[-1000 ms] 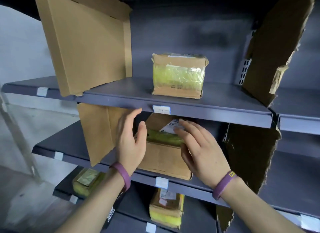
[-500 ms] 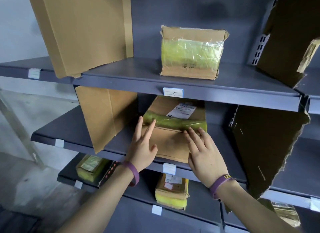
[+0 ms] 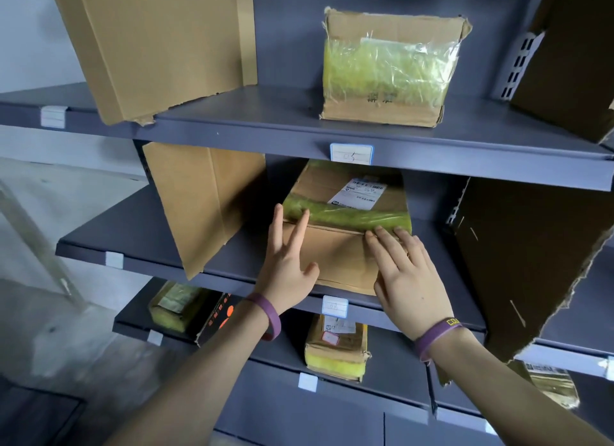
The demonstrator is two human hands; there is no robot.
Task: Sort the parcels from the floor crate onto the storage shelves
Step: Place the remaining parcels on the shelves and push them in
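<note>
Cardboard under both palms: the parcel (image 3: 335,256) lies flat on the middle shelf (image 3: 133,246), near edge at the shelf lip. It sits between a pale cardboard divider (image 3: 199,206) on its left and a torn, darker divider (image 3: 518,253) on its right. The left hand (image 3: 285,266) rests on the parcel's left front corner, fingers straight and spread, gripping nothing. Two of its fingertips reach the yellow-green tape band (image 3: 345,214) across the box. The right hand (image 3: 405,273) lies flat on top, fingers straight and close together, tips touching that same band. Neither hand curls round anything.

The parcel's back end runs under the upper shelf (image 3: 265,126), whose front edge hides it, and the white shipping label (image 3: 358,193) is too small to read. Up on that shelf stands a second taped parcel (image 3: 388,70), its printed characters blurred. A tag (image 3: 351,154) on the shelf edge seems to read 05; the lower tag (image 3: 335,305) is too faint. On the bottom shelf, one small parcel (image 3: 335,349) shows between the forearms. Another package (image 3: 172,306) at left is partly covered by the shelf above, and a far-right parcel (image 3: 551,382) is cut off by the dark divider.
</note>
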